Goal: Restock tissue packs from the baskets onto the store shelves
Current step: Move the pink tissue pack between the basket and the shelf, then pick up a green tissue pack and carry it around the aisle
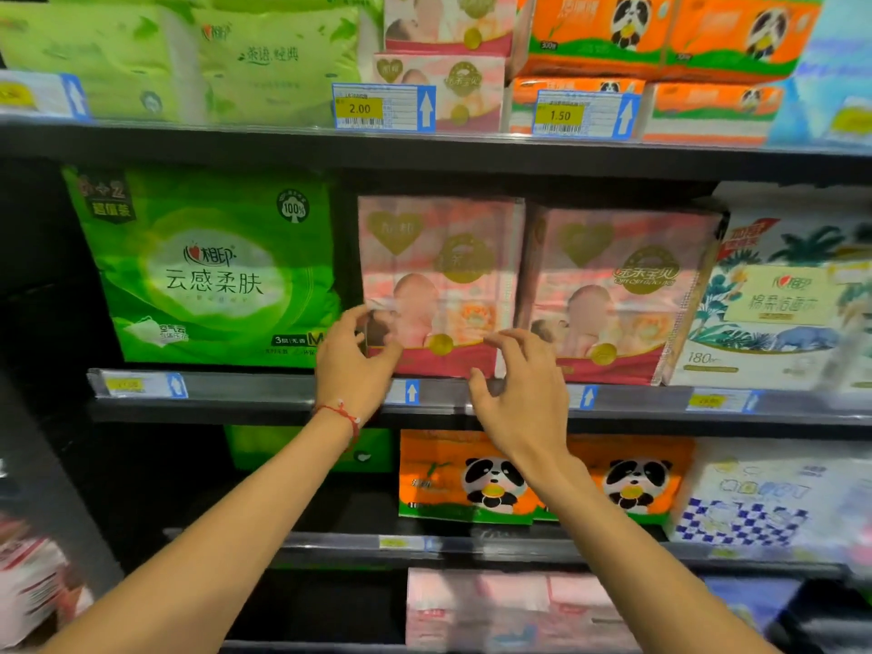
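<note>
Fingers, left hand: pinching lower-left edge of pink tissue pack, centre frame, upright on middle shelf; right hand: spreading loosely, fingertips touching lower-right corner. Likely squaring it flush beside twin pack, narrowing the gap by green pack.

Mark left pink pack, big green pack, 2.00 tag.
left pink pack [439, 257], head view, upper front.
big green pack [212, 276], head view, front centre.
2.00 tag [359, 108], head view, yellow field.
</note>
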